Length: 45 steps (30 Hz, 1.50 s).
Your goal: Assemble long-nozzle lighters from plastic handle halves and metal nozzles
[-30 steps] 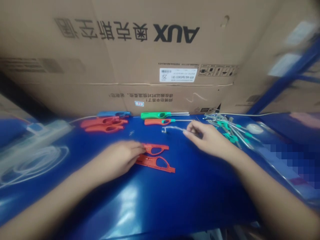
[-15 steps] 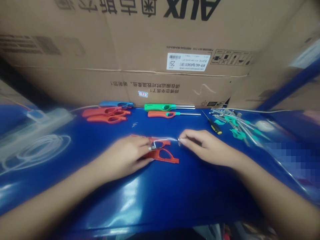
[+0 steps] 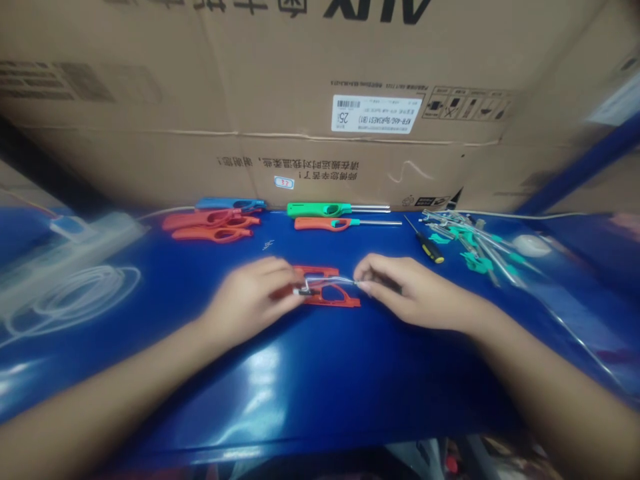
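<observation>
My left hand [image 3: 255, 290] is closed in a pinch on a small black-and-white igniter piece [image 3: 304, 291] with thin wires. Those wires [image 3: 330, 279] stretch across to my right hand [image 3: 400, 287], whose thumb and index finger pinch their far end. What exactly sits at that end is hidden by the fingertips. Just below the wires lie two orange-red lighter shell halves, a farther one [image 3: 316, 271] and a nearer one [image 3: 347, 301], each with a trigger opening. My left fingers cover their left ends, and I cannot tell whether they touch them.
Orange-red shells [image 3: 213, 233] and a blue shell [image 3: 220, 204] lie back left. Behind my hands are a green lighter [image 3: 310, 210] and an orange lighter [image 3: 315, 224]. A screwdriver [image 3: 431, 250] and a pile of metal tubes with teal parts [image 3: 475, 247] lie right; coiled white cable [image 3: 85, 300] left.
The nearer shell half has shifted away from me, closer to the farther one. My left hand has moved slightly left and up. The metal bit at my right fingertips no longer shows clearly.
</observation>
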Each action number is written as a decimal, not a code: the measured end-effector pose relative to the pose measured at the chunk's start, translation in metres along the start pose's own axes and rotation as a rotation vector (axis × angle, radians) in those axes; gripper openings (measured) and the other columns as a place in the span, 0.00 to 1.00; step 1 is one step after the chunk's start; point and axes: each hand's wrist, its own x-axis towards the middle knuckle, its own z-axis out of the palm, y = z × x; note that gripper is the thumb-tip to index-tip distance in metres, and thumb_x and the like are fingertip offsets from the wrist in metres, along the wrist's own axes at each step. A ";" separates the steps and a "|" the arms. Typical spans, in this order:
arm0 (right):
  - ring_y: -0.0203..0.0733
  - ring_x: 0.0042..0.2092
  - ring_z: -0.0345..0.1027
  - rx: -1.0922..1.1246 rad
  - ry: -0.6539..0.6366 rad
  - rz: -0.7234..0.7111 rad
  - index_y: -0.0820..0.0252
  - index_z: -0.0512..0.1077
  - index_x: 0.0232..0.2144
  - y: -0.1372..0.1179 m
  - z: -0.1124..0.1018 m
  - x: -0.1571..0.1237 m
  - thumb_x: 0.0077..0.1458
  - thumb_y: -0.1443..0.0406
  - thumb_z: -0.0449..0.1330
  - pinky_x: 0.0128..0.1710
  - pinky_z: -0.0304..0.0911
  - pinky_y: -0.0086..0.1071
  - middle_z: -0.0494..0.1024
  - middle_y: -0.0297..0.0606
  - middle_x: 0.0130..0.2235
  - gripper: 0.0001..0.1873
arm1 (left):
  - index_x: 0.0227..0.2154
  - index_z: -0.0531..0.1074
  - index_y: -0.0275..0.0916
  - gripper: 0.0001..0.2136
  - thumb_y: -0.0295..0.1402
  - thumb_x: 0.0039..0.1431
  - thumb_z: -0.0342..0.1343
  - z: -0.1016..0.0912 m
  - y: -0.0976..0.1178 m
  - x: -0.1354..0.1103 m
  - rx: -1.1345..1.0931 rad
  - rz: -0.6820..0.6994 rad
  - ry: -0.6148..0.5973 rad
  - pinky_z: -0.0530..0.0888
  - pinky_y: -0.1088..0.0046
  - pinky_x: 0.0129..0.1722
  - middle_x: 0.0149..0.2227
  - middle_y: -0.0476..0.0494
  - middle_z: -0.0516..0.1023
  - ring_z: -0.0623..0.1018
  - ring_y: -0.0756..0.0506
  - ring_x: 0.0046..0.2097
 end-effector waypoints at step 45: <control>0.38 0.36 0.69 -0.573 -0.166 -0.032 0.58 0.77 0.33 0.004 0.013 0.001 0.64 0.65 0.58 0.30 0.49 0.32 0.77 0.35 0.35 0.09 | 0.43 0.81 0.40 0.09 0.29 0.66 0.56 0.010 0.000 0.002 -0.150 -0.043 -0.130 0.76 0.71 0.44 0.42 0.45 0.81 0.81 0.46 0.42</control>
